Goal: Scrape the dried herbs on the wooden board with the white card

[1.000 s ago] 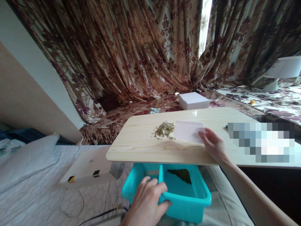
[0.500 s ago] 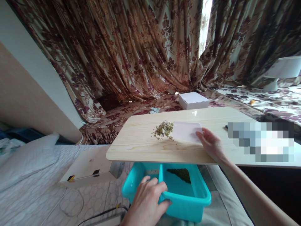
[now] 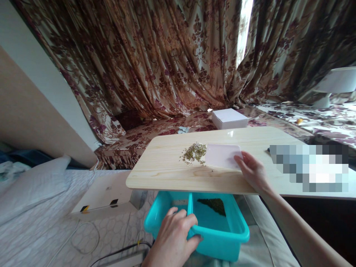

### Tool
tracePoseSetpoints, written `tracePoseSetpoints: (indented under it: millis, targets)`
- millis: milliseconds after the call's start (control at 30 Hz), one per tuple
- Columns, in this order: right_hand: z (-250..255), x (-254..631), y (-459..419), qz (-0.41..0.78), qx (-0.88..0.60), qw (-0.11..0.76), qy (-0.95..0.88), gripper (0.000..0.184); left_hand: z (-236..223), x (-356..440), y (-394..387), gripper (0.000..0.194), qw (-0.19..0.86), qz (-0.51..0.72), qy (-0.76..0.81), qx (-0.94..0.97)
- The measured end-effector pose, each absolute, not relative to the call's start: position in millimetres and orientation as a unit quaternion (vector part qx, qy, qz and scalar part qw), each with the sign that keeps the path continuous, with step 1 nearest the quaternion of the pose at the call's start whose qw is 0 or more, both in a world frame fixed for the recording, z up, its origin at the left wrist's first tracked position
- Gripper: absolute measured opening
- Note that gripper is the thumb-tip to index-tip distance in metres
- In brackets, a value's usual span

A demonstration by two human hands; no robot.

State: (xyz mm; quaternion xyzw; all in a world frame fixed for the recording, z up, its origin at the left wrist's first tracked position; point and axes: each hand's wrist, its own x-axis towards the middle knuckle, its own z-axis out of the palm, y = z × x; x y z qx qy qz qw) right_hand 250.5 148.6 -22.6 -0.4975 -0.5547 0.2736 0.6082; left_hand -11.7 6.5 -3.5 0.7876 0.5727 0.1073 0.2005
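Note:
With my right hand (image 3: 253, 170) I grip the right edge of a flat, pale lilac plastic sheet (image 3: 223, 155) that lies on the wooden tabletop (image 3: 161, 176). Its left edge meets a loose pile of small green and whitish grains (image 3: 195, 152). Below the table's front edge sits a turquoise two-compartment bin (image 3: 217, 243). My left hand (image 3: 178, 231) is closed over the bin's near rim at the divider, thumb outside. Dark green grains (image 3: 214, 206) lie in the right compartment. A little pale material (image 3: 180, 203) shows in the left one, partly hidden by my hand.
A blurred-out object (image 3: 311, 167) lies on the table's right side. Behind the table stands a white box (image 3: 230, 116); a white carton (image 3: 105, 194) rests on the bed at left. A black cable (image 3: 119, 252) runs near the bin. Patterned curtains (image 3: 167, 55) hang behind.
The sheet and my right hand have shifted very slightly to the right. My left hand keeps its hold on the bin rim.

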Motion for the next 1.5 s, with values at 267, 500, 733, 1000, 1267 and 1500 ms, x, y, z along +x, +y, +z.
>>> tracePoseSetpoints:
  millis: [267, 500, 733, 1000, 1267, 1500]
  targets:
    - [-20.5, 249.1, 146.0, 0.257, -0.485, 0.605, -0.577, 0.029, -4.4, -12.1, 6.7, 0.008, 0.2, 0.108, 0.57, 0.79]
    - [-16.6, 248.4, 142.7, 0.247, -0.497, 0.608, -0.568, 0.019, -0.5, -12.1, 5.9, 0.006, 0.205, 0.103, 0.574, 0.786]
    - [-17.3, 254.6, 117.2, 0.199, -0.534, 0.602, -0.56, 0.013, -1.9, -14.1, 7.0, 0.007, 0.202, 0.113, 0.567, 0.791]
    - [-20.4, 242.5, 123.4, 0.201, -0.516, 0.598, -0.579, 0.015, -3.4, -13.5, 4.8, 0.005, 0.2, 0.108, 0.571, 0.789]
    - [-28.3, 239.4, 141.3, 0.145, -0.545, 0.573, -0.594, 0.018, -2.7, -14.0, 6.5, 0.004, 0.202, 0.11, 0.567, 0.791]
    - [-26.9, 236.1, 150.4, 0.166, -0.521, 0.59, -0.594, 0.019, -4.8, -15.7, 5.1, 0.007, 0.2, 0.123, 0.565, 0.791]
